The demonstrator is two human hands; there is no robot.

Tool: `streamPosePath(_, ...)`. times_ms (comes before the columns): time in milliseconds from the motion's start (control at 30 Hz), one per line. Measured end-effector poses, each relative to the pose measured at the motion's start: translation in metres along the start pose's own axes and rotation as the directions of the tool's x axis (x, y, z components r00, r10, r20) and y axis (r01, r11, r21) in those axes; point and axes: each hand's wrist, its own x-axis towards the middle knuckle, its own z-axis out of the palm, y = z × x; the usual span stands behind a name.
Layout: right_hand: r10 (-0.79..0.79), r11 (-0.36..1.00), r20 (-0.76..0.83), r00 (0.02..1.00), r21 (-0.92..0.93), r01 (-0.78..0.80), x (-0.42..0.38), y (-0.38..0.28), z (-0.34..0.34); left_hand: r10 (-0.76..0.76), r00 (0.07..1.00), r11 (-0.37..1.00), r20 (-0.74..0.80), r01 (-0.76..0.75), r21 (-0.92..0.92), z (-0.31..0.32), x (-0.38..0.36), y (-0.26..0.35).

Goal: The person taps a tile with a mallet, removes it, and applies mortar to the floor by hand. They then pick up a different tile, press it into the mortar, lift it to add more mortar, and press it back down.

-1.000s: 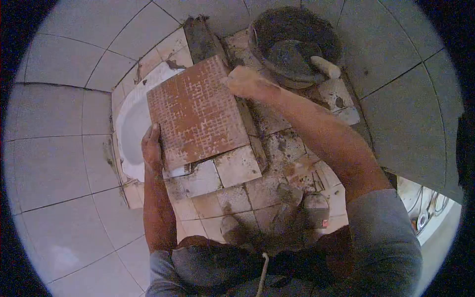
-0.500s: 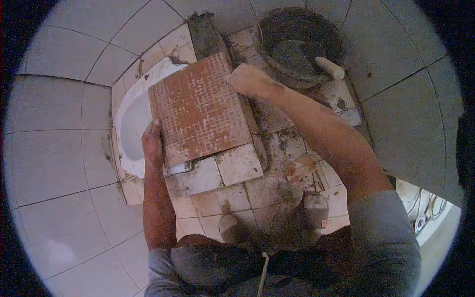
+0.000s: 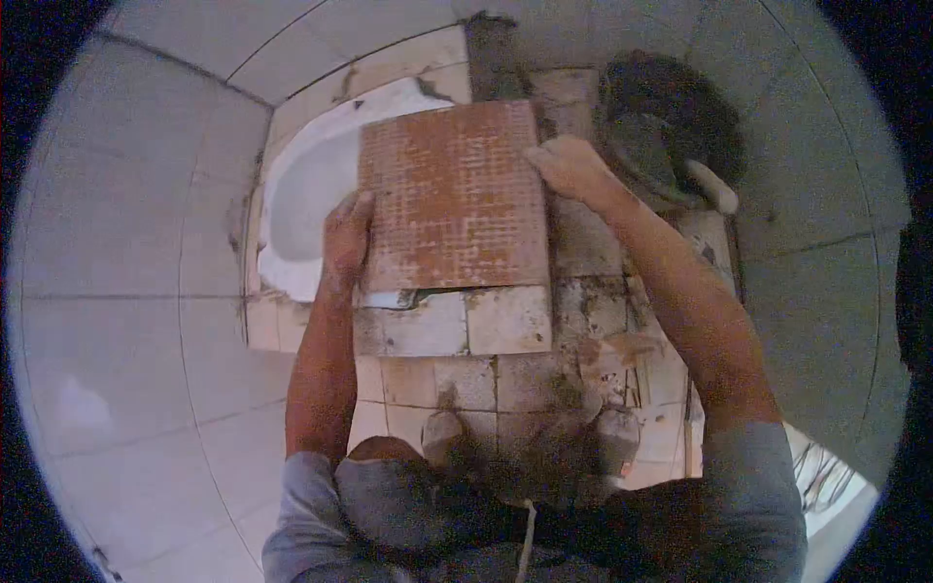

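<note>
A square ceramic tile shows its reddish-brown, ridged underside, smeared with pale greyish residue. My left hand grips its left edge, fingers closed around the side. At the upper right edge, my right hand is closed on the same tile. The tile lies over a raised, tiled step and overlaps the right part of a white squat toilet pan. A small dark gap shows under its lower edge, at the pan's front end.
A dark, mortar-stained bucket stands at the upper right, with a pale cylindrical handle at its rim. Tiled walls close in on the left and right. My feet stand on the dirty lower floor.
The view has shifted, so the scene sits further right. The tile has turned from slanted to nearly square with the step, both hands still on its edges.
</note>
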Motion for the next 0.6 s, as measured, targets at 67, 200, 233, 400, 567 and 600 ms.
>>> streamPosePath(67, 0.021, 1.0, -0.005, 1.0, 0.001, -0.021, -0.002, -0.007, -0.003, 0.016, 1.0, 0.999, -0.004, -0.016, 0.041, -0.001, -0.004, 0.002)
streamPosePath(200, -0.07, 0.998, -0.13, 0.989, -0.015, 0.069, 0.001, 0.021, 0.02, -0.076, 0.997, 0.98, 0.018, 0.078, -0.181, 0.003, -0.012, 0.024)
streamPosePath(233, -0.27, 0.947, -0.188, 0.944, -0.227, 0.225, 0.003, 0.022, 0.023, -0.09, 0.996, 0.958, 0.012, 0.09, -0.273, 0.003, -0.013, 0.024)
streamPosePath(400, 0.097, 0.984, -0.06, 0.993, 0.156, -0.087, -0.007, -0.006, -0.005, -0.06, 0.997, 0.968, 0.043, 0.069, -0.242, 0.002, -0.006, 0.007)
streamPosePath(567, -0.07, 0.996, -0.167, 0.984, -0.072, 0.059, -0.004, 0.004, 0.009, -0.014, 1.0, 0.998, 0.014, 0.015, -0.054, 0.0, 0.008, -0.026)
streamPosePath(600, -0.046, 0.999, -0.146, 0.988, -0.025, 0.042, -0.004, 0.003, 0.009, 0.078, 0.997, 0.997, -0.027, -0.077, 0.025, 0.0, 0.004, -0.018)
